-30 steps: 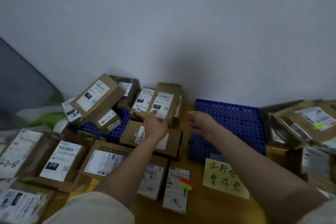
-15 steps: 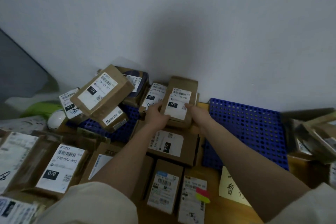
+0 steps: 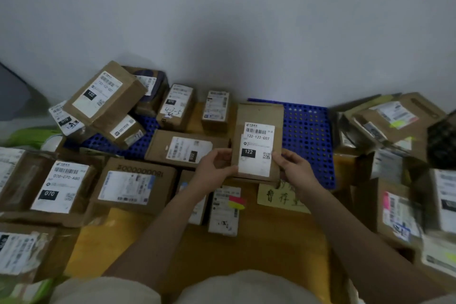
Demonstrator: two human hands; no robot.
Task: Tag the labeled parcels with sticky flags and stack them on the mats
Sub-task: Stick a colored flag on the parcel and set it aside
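Left hand (image 3: 215,165) grips parcel 122 (image 3: 257,140) at lower left edge | right hand (image 3: 293,166) grips lower right edge | parcel held above blue mat (image 3: 306,136), label up

I had both arms stretched forward, left hand (image 3: 214,168) and right hand (image 3: 294,169) curled, thumbs up, facing each other.

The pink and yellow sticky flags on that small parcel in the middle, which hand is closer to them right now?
Left. The left hand grips the 122 parcel just above and left of the sticky flags; the right hand holds the parcel's other edge, farther off to the right.
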